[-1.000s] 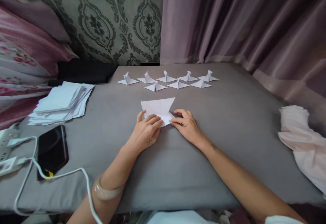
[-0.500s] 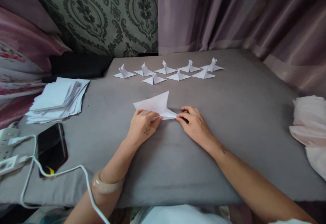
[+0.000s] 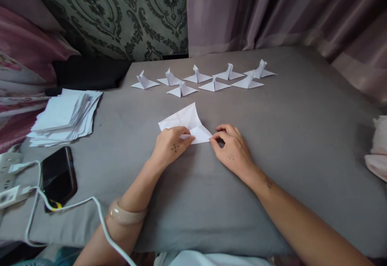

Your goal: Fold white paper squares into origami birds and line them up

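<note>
Head view: pinches a partly folded sheet of white paper (image 3: 186, 117) midway across a grey cloth-covered surface (image 3: 211, 201), with left hand (image 3: 171, 147) clamped on the near edge, thumb and fingers together, and right hand (image 3: 232, 152) closed thumb-to-forefinger on the pointed right corner. Shows eight paper figures (image 3: 197, 75) standing just beyond the sheet, five behind and three in front. At left, includes a loose stack of paper (image 3: 59, 113) beside a black item (image 3: 90, 72), then a dark phone (image 3: 59, 173), crossed at its near end by a white cable (image 3: 98, 207). At far left, takes in a power strip (image 3: 6, 171) with a plug (image 3: 18, 168) against it; cannot tell whether fully seated. Frames patterned wall (image 3: 133, 20) and mauve curtain (image 3: 217, 12) behind.
</note>
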`<move>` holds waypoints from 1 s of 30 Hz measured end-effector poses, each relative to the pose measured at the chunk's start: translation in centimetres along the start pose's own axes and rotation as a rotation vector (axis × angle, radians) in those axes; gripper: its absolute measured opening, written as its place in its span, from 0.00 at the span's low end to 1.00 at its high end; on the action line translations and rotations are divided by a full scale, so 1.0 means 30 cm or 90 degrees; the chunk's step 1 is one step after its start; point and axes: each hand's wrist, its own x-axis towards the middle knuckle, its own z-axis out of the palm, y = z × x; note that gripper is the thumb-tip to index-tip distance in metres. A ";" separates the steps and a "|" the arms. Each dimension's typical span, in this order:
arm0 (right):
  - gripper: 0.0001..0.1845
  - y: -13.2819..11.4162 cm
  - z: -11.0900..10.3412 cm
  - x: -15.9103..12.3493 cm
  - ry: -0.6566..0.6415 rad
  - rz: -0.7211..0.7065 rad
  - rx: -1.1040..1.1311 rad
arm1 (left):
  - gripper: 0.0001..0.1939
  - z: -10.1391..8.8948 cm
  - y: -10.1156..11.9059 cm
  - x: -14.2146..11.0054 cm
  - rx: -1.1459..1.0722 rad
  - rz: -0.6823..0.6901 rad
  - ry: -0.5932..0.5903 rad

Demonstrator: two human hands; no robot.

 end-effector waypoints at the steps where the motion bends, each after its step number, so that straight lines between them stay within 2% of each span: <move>1: 0.06 -0.001 0.001 0.000 0.004 -0.002 -0.004 | 0.12 0.003 -0.002 0.002 0.001 -0.001 0.000; 10: 0.04 0.025 -0.009 0.004 -0.040 -0.039 0.004 | 0.11 0.019 -0.022 0.012 0.019 0.037 0.012; 15: 0.05 0.052 -0.037 0.018 -0.076 -0.017 0.061 | 0.11 0.024 -0.032 0.012 0.018 0.090 0.030; 19: 0.02 0.073 -0.067 0.033 -0.112 0.025 0.133 | 0.10 0.026 -0.038 0.012 0.028 0.093 0.029; 23: 0.06 0.051 -0.063 0.040 -0.027 0.107 0.251 | 0.10 0.028 -0.039 0.009 0.029 0.099 0.029; 25: 0.05 0.018 -0.045 0.035 -0.024 0.090 0.287 | 0.10 0.029 -0.038 0.007 0.031 0.111 0.034; 30: 0.08 -0.053 0.001 0.009 -0.136 -0.026 0.228 | 0.11 0.022 -0.043 0.002 0.001 0.092 0.030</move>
